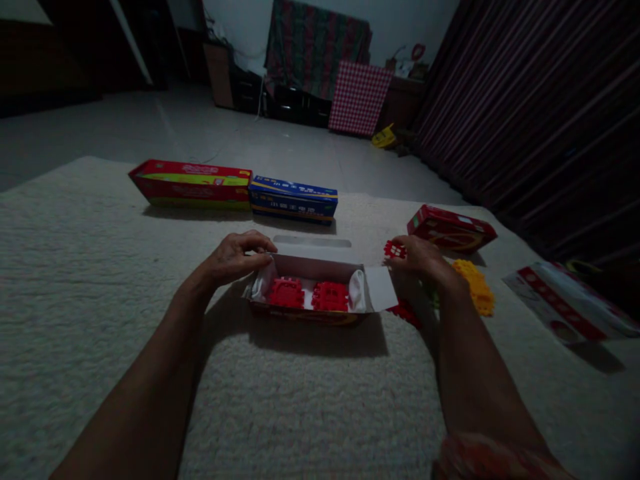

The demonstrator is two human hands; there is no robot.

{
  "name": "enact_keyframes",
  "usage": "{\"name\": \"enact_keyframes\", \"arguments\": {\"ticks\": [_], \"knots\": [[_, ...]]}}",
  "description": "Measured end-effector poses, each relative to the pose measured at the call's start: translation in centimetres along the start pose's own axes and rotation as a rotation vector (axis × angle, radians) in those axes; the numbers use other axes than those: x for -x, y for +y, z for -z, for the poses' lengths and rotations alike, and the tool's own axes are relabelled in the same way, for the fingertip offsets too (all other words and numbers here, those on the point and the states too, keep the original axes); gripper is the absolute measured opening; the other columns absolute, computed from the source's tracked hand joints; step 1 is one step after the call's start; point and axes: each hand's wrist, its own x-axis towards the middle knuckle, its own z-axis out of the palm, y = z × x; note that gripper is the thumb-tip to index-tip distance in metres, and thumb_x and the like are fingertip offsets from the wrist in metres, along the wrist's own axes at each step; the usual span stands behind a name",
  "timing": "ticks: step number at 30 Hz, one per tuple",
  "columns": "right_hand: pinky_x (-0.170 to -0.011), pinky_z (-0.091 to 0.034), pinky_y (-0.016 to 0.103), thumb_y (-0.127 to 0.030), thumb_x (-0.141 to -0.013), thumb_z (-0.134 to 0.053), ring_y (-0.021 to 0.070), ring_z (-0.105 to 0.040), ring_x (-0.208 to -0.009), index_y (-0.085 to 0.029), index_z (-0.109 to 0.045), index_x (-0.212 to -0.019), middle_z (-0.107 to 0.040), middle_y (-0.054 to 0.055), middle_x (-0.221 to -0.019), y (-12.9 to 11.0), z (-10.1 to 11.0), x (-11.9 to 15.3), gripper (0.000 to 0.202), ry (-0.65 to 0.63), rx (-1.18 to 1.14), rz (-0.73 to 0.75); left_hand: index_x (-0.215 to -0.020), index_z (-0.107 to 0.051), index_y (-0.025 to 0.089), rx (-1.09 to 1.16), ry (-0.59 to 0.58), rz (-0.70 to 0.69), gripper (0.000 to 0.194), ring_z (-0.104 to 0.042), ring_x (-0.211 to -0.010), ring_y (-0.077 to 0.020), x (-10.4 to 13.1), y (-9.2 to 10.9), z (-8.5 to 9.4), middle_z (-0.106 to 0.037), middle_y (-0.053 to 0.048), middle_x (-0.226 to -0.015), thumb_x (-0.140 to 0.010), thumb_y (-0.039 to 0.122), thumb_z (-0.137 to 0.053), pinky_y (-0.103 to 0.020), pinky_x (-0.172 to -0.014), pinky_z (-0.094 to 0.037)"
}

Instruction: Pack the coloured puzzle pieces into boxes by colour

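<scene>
An open cardboard box (pixel 310 319) stands in front of me on the pale textured cover, its lid flap raised at the back and a side flap out to the right. Inside lie red plastic building pieces (pixel 330 296) in two groups, with white crumpled material at both ends. My left hand (pixel 243 257) grips the box at its back left corner between thumb and fingers. Right of the box, my right hand (pixel 423 259) pinches a red square plastic piece (pixel 395 250) with window-like holes, held above the cover. More red pieces (pixel 406 312) lie below that hand, partly hidden by the box flap.
Yellow plastic pieces (pixel 474 287) lie beyond my right forearm. A red box (pixel 453 229) and a white-and-red box (pixel 570 300) stand on the right. A long red-and-green box (pixel 195 185) and a blue box (pixel 294 200) stand end to end at the back.
</scene>
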Motion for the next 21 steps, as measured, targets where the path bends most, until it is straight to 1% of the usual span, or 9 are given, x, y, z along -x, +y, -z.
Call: {"name": "enact_keyframes", "arguments": {"ticks": [3, 5, 6, 8, 11, 14, 18, 21], "knots": [[-0.089, -0.053, 0.045, -0.027, -0.081, -0.062, 0.0307, -0.067, -0.101, -0.023, -0.068, -0.118, -0.073, 0.013, -0.110, -1.4, 2.3, 0.9, 0.038, 0.136, -0.044, 0.118, -0.080, -0.075, 0.017, 0.024, 0.004, -0.007, 0.023, -0.061, -0.080, -0.0196, 0.0, -0.1, 0.0, -0.068, -0.007, -0.091, -0.067, 0.035, -0.066, -0.034, -0.073, -0.052], [-0.091, -0.053, 0.047, -0.027, -0.082, -0.062, 0.0308, -0.067, -0.102, -0.021, -0.066, -0.121, -0.072, 0.014, -0.114, -3.3, 4.1, 2.1, 0.039, 0.216, -0.120, 0.263, -0.079, -0.075, 0.017, 0.036, 0.007, -0.018, 0.022, -0.062, -0.081, -0.0196, 0.0, -0.1, 0.0, -0.068, -0.007, -0.091, -0.067, 0.034, -0.067, -0.035, -0.075, -0.052], [-0.091, -0.053, 0.047, -0.029, -0.083, -0.062, 0.0307, -0.067, -0.104, -0.021, -0.066, -0.121, -0.071, 0.014, -0.115, -4.4, 4.9, 2.9, 0.039, 0.243, -0.163, 0.334, -0.079, -0.075, 0.017, 0.040, 0.009, -0.020, 0.022, -0.062, -0.081, -0.0195, 0.0, -0.1, 0.0, -0.068, -0.007, -0.090, -0.066, 0.033, -0.067, -0.035, -0.076, -0.052], [-0.090, -0.054, 0.045, -0.030, -0.086, -0.062, 0.0292, -0.067, -0.105, -0.022, -0.065, -0.122, -0.071, 0.012, -0.118, -6.6, 6.4, 4.4, 0.038, 0.253, -0.245, 0.465, -0.079, -0.076, 0.017, 0.043, 0.010, -0.017, 0.021, -0.061, -0.081, -0.0192, 0.0, -0.1, 0.0, -0.068, -0.007, -0.091, -0.066, 0.031, -0.067, -0.035, -0.076, -0.051], [-0.087, -0.055, 0.040, -0.028, -0.088, -0.062, 0.0265, -0.068, -0.105, -0.022, -0.064, -0.121, -0.070, 0.011, -0.119, -9.4, 7.7, 6.2, 0.034, 0.188, -0.336, 0.583, -0.079, -0.076, 0.017, 0.043, 0.007, -0.005, 0.020, -0.061, -0.080, -0.0191, 0.0, 0.0, 0.0, -0.068, -0.007, -0.090, -0.066, 0.029, -0.066, -0.033, -0.073, -0.051], [-0.084, -0.054, 0.036, -0.027, -0.089, -0.063, 0.0241, -0.067, -0.101, -0.021, -0.064, -0.118, -0.070, 0.011, -0.116, -11.0, 7.7, 7.1, 0.029, 0.090, -0.368, 0.639, -0.079, -0.075, 0.017, 0.048, 0.005, -0.004, 0.021, -0.061, -0.081, -0.0194, 0.1, 0.2, 0.0, -0.068, -0.007, -0.090, -0.066, 0.030, -0.066, -0.033, -0.073, -0.050], [-0.083, -0.052, 0.034, -0.028, -0.088, -0.066, 0.0226, -0.066, -0.098, -0.021, -0.064, -0.114, -0.069, 0.009, -0.109, -11.9, 6.8, 7.3, 0.027, -0.057, -0.341, 0.621, -0.080, -0.075, 0.017, 0.035, -0.002, -0.014, 0.021, -0.061, -0.082, -0.0196, 0.1, 0.4, 0.1, -0.068, -0.007, -0.091, -0.067, 0.031, -0.065, -0.035, -0.075, -0.051], [-0.086, -0.051, 0.036, -0.026, -0.085, -0.069, 0.0239, -0.065, -0.099, -0.022, -0.064, -0.115, -0.069, 0.009, -0.110, -12.3, 6.3, 7.3, 0.030, -0.102, -0.298, 0.587, -0.080, -0.075, 0.017, 0.035, -0.003, -0.009, 0.022, -0.060, -0.081, -0.0192, 0.1, 0.5, 0.1, -0.068, -0.007, -0.090, -0.067, 0.032, -0.066, -0.035, -0.075, -0.051]]}}
